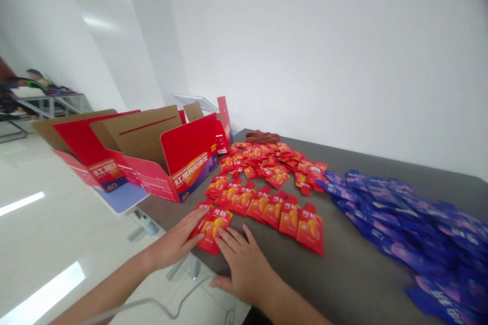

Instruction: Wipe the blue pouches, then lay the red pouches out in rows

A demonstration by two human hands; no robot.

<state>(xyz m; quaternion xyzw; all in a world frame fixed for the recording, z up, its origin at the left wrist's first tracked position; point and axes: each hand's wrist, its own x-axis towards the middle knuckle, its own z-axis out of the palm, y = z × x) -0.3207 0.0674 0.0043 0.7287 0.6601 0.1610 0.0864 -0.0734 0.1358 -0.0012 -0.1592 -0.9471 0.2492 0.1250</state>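
Two red sachets (217, 223) with orange fruit pictures lie overlapped at the table's near left edge. My left hand (177, 241) rests on the left one, its fingers stretched along the edge and its thumb apart lower down. From the right, my right hand (244, 264) touches the other sachet with its fingertips, fingers spread and thumb out over the table edge. Just beyond, a slanting row of several red sachets (272, 208) overlaps side by side. A loose heap of red sachets (263, 157) lies behind that row.
Open red cardboard boxes (194, 157) stand at the left, partly on a blue-topped surface (124, 198). Blue-purple sachets (412, 223) are piled at the right of the dark table (343, 274). A brown bundle (262, 137) lies at the back, near the white wall. People sit far left.
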